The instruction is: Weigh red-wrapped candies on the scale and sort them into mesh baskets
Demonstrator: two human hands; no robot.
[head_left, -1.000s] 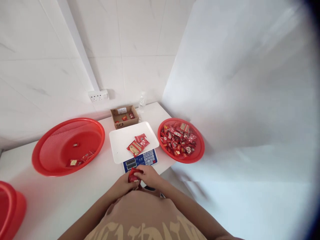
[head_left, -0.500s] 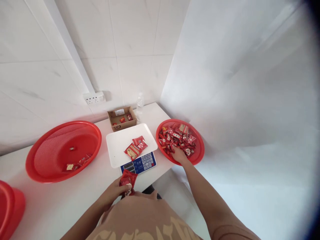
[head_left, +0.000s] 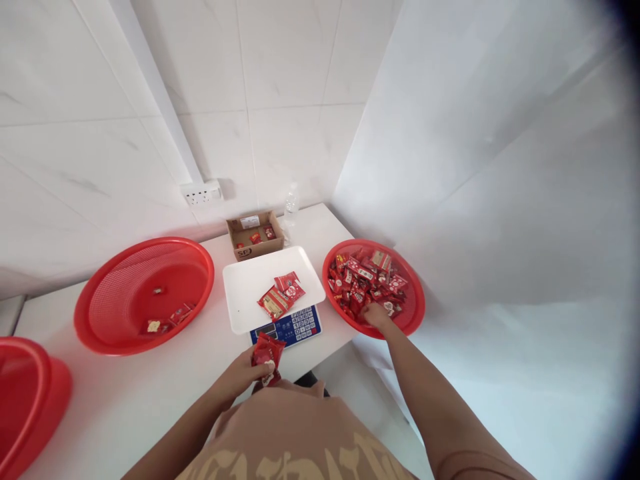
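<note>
My left hand (head_left: 253, 370) is closed around red snack packets (head_left: 269, 357), held upright close to my body at the table's front edge. Reaching into the right-hand red basket (head_left: 417, 310), my right hand (head_left: 375, 316) has its fingers curled in among a heap of small red snack packets (head_left: 357, 280). Its fingertips are partly hidden, and I cannot make out what they hold. Between the hands stands a digital scale with a blue keypad (head_left: 303, 325) and a white tray (head_left: 245, 283). Two red packets (head_left: 283, 297) lie on that tray.
Behind the scale sits a cardboard box (head_left: 260, 248) with a few red packets, beside a clear plastic bottle (head_left: 291, 203). A large red basket (head_left: 120, 267) holding several packets is on the left, with another red container (head_left: 57, 393) nearer me. Walls border the table.
The view has swung slightly left, shifting everything rightward. My right hand has drawn its fingers in among the packets, near the basket's front. My left hand keeps its hold.
</note>
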